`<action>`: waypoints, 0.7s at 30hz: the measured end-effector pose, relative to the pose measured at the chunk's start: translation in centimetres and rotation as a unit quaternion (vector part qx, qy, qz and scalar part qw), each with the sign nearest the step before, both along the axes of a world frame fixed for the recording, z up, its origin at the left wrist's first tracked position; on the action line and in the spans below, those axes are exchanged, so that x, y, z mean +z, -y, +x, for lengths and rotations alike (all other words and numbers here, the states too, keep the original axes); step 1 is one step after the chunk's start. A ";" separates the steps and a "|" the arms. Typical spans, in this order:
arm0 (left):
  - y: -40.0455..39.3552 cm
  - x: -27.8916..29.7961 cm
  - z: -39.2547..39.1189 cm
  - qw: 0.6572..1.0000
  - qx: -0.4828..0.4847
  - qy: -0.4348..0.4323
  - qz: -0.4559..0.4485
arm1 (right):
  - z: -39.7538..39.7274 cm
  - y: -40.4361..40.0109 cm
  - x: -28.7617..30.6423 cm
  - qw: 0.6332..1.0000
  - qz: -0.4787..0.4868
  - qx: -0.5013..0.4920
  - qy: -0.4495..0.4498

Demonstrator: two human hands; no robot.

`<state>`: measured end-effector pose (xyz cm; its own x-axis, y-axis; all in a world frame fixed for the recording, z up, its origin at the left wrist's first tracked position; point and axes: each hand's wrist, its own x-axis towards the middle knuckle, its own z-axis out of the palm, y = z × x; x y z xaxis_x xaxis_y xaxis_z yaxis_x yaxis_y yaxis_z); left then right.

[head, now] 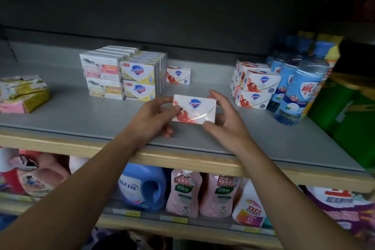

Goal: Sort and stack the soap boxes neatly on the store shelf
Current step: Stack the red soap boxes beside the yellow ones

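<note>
Between both hands (pixel 156 115), glossy (rectangular) soap box (pixel 194 109)

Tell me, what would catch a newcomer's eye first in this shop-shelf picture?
Probably the white and red soap box held up in mid-frame over the grey shelf, the left hand and right hand gripping its two ends. Behind it to the left stand neat stacks of yellow soap boxes. At the right, blue-capped bottles crowd a looser pile of red and white boxes.
</note>
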<state>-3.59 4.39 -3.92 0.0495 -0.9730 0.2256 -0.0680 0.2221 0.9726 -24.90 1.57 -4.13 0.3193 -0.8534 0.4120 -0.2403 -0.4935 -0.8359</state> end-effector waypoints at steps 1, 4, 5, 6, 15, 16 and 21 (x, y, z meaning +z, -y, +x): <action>0.0 -0.1 0.1 1.000 -0.007 -0.002 -0.006 | 0.1 0.1 -0.1 1.000 -0.004 -0.003 0.000; -0.2 -0.2 0.5 0.997 -0.043 -0.060 -0.007 | 0.5 0.4 -0.3 1.000 0.015 -0.010 -0.007; -0.3 -0.1 0.6 0.996 -0.050 -0.080 -0.006 | 0.5 0.5 -0.4 1.000 0.018 -0.013 -0.011; -0.4 0.0 0.6 0.994 -0.056 -0.096 -0.007 | 0.4 0.6 -0.4 1.000 0.011 -0.020 -0.017; -0.3 -0.1 0.3 0.986 -0.055 -0.151 -0.046 | 0.4 0.0 -0.2 1.000 -0.015 0.020 0.016; -0.2 -0.2 0.4 0.988 -0.053 -0.138 -0.050 | 0.4 0.0 -0.2 0.999 -0.019 0.024 0.020; 0.0 -0.4 0.7 0.990 -0.051 -0.125 -0.049 | 0.4 0.1 -0.2 0.999 -0.041 0.027 0.005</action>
